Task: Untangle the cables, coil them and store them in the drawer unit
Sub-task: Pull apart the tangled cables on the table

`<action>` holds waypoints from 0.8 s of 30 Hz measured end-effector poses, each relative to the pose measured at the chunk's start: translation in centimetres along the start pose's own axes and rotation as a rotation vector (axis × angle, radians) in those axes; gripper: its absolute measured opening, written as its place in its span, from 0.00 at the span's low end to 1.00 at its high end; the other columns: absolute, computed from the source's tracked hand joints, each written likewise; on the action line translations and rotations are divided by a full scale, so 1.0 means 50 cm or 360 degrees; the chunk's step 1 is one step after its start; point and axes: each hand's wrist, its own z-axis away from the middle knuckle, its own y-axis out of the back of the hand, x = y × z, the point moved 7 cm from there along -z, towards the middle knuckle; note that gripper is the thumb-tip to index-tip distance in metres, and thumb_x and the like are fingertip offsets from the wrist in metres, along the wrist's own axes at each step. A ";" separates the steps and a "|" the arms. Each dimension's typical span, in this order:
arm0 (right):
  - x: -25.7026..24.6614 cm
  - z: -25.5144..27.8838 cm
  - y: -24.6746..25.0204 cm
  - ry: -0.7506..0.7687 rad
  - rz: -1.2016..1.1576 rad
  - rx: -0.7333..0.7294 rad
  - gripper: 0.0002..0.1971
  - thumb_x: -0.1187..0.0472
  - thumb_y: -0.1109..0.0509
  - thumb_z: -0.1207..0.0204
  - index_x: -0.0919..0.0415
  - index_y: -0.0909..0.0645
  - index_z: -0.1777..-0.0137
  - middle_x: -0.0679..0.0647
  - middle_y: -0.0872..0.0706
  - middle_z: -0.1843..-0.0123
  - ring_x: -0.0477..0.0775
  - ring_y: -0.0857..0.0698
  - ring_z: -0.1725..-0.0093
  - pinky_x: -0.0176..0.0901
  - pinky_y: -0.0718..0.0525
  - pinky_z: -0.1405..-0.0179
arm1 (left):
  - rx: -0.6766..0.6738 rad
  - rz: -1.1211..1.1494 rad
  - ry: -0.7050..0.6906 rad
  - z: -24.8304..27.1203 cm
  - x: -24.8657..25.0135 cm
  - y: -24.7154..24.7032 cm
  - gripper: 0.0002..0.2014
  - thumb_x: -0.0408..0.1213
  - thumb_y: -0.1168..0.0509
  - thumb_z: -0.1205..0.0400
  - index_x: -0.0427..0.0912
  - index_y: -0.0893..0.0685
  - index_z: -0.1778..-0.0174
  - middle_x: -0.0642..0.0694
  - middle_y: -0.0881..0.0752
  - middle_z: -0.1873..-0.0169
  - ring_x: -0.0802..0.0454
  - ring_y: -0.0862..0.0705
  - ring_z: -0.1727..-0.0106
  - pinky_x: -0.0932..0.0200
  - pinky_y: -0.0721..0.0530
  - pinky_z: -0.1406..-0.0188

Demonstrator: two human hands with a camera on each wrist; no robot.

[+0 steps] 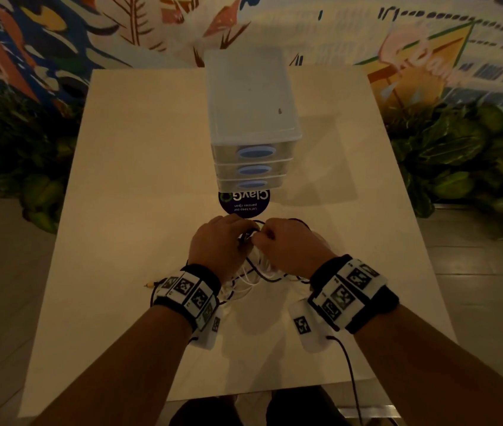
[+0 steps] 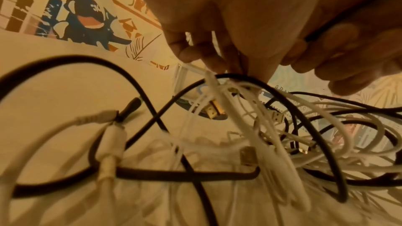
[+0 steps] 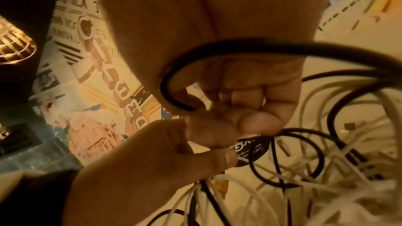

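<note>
A tangle of black and white cables [image 1: 254,276] lies on the pale table [image 1: 139,179], in front of the translucent drawer unit [image 1: 251,118], whose three blue-handled drawers are closed. Both hands meet over the far end of the tangle. My left hand [image 1: 234,233] pinches strands at the top of the cable tangle [image 2: 250,135], where a white cable and a black loop cross under its fingertips [image 2: 217,64]. My right hand [image 1: 267,236] is curled, and a thick black cable [image 3: 195,57] loops round it. In the right wrist view the left hand [image 3: 174,150] sits just below the right hand [image 3: 245,102].
A round dark sticker [image 1: 244,202] is on the table between the hands and the drawer unit. A yellow-tipped plug [image 1: 151,284] pokes out left of my left wrist. A thin black lead [image 1: 348,364] trails off the front edge. Leafy plants [image 1: 459,155] flank the table.
</note>
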 end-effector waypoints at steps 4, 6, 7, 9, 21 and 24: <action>0.007 0.014 0.034 -0.0020 0.0012 0.0127 0.19 0.48 0.42 0.12 0.54 0.32 0.65 0.51 0.25 0.67 0.49 0.27 0.67 0.43 0.35 0.70 | 0.0004 0.0056 0.0045 -0.001 -0.019 -0.009 0.13 0.45 0.32 0.16 0.55 0.11 0.36 0.52 0.11 0.44 0.45 0.14 0.47 0.53 0.16 0.54; 0.011 0.019 0.049 0.0025 0.0034 0.0144 0.18 0.48 0.41 0.13 0.54 0.30 0.65 0.50 0.23 0.67 0.50 0.25 0.65 0.44 0.32 0.68 | -0.0022 0.0073 0.0041 -0.001 -0.028 -0.015 0.14 0.51 0.35 0.14 0.57 0.11 0.36 0.53 0.10 0.48 0.46 0.15 0.50 0.52 0.16 0.55; 0.012 0.022 0.057 0.0061 0.0035 0.0158 0.18 0.48 0.41 0.13 0.55 0.29 0.63 0.50 0.22 0.66 0.52 0.24 0.64 0.46 0.30 0.67 | -0.0031 0.0066 0.0019 0.000 -0.027 -0.016 0.15 0.55 0.39 0.14 0.58 0.11 0.37 0.54 0.10 0.51 0.46 0.15 0.52 0.51 0.18 0.56; 0.017 0.023 0.073 0.0156 -0.0041 0.0222 0.18 0.47 0.41 0.13 0.57 0.27 0.60 0.51 0.21 0.67 0.53 0.21 0.65 0.49 0.26 0.65 | 0.0024 0.0073 -0.0012 0.003 -0.022 -0.008 0.19 0.59 0.44 0.15 0.58 0.11 0.40 0.57 0.09 0.53 0.47 0.16 0.55 0.49 0.21 0.55; 0.025 0.058 0.090 0.0398 -0.0276 0.0152 0.12 0.56 0.43 0.09 0.52 0.17 0.40 0.46 0.19 0.70 0.41 0.21 0.71 0.34 0.27 0.69 | 0.0179 -0.0014 -0.0259 0.001 0.029 0.032 0.19 0.59 0.40 0.17 0.57 0.13 0.36 0.53 0.13 0.48 0.43 0.18 0.50 0.48 0.21 0.57; 0.012 0.062 0.098 0.0409 -0.0158 0.0221 0.10 0.50 0.41 0.12 0.48 0.17 0.47 0.46 0.20 0.70 0.42 0.23 0.70 0.35 0.30 0.70 | 0.0216 0.0060 -0.0308 0.010 0.042 0.038 0.16 0.53 0.42 0.12 0.53 0.12 0.40 0.52 0.12 0.53 0.46 0.19 0.54 0.51 0.23 0.61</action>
